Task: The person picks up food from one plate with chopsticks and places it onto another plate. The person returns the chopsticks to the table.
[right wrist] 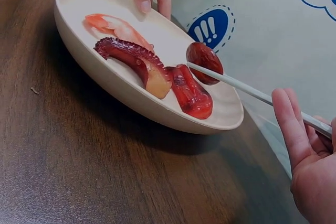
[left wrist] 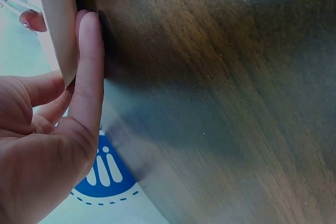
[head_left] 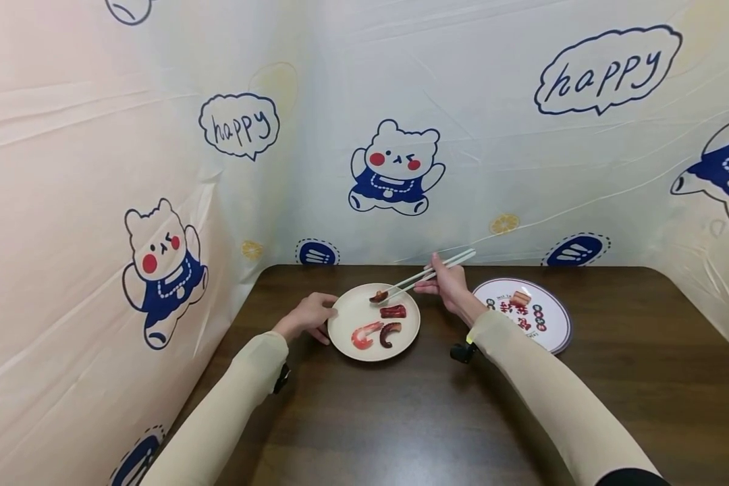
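Observation:
My left hand [head_left: 308, 314] grips the left rim of a cream plate [head_left: 343, 317], thumb above and fingers underneath. On the plate lie a pink shrimp [right wrist: 118, 27], a curled dark-red octopus tentacle [right wrist: 128, 56] and a glossy red ribbed piece [head_left: 393, 311] that looks like meat. My right hand [head_left: 452, 287] holds a pair of pale chopsticks [right wrist: 241, 86], which slant down leftward over the plate. At their tips is a shiny reddish-brown oval food piece [right wrist: 202, 59], near the plate's far side. In the left wrist view the fingers press against the plate's underside.
A white oval plate [head_left: 559, 324] with red printed characters stands on the right, partly behind the right forearm. A small layered pink-and-tan food piece [head_left: 520, 298] sits on it. The brown wooden table [head_left: 364, 418] meets a printed cloth [head_left: 492, 155] at its back and left.

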`<state>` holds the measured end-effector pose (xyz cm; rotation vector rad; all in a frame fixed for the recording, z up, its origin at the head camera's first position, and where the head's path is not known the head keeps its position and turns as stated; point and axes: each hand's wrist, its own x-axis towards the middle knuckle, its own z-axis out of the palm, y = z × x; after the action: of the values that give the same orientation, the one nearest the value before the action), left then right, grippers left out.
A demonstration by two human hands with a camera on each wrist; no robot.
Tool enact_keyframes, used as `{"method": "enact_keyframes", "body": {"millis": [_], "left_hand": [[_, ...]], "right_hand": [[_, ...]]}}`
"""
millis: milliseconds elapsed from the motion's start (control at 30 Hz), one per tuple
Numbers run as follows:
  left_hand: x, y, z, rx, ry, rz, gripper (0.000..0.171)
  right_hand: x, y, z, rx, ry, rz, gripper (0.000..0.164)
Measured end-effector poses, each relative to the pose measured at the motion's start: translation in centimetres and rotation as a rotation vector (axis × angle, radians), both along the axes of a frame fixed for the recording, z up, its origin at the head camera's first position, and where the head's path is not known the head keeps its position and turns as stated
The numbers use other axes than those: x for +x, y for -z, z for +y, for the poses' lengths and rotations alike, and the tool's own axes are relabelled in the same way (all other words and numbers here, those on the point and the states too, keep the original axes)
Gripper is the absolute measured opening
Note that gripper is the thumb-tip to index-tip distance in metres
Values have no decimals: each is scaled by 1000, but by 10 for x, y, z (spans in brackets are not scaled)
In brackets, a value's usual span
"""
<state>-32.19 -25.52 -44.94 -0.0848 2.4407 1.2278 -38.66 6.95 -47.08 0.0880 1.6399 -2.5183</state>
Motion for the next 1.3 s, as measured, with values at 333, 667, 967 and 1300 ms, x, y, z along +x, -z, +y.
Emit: {"method": "enact_keyframes", "body": {"millis": [333,667,967,1300], "left_hand": [[3,-2,3,2,3,-6,45],[-3,0,1,-5,16,4,44],[-2,2,0,-7,9,-4,45],[-1,0,0,19,11,-4,44]], "right_hand": [[0,4,0,51,-15,-2,46],[2,1,3,56,-29,32,46],[3,2,6,76,-71,29,50],[-1,3,11,58,-105,37,44]]}}
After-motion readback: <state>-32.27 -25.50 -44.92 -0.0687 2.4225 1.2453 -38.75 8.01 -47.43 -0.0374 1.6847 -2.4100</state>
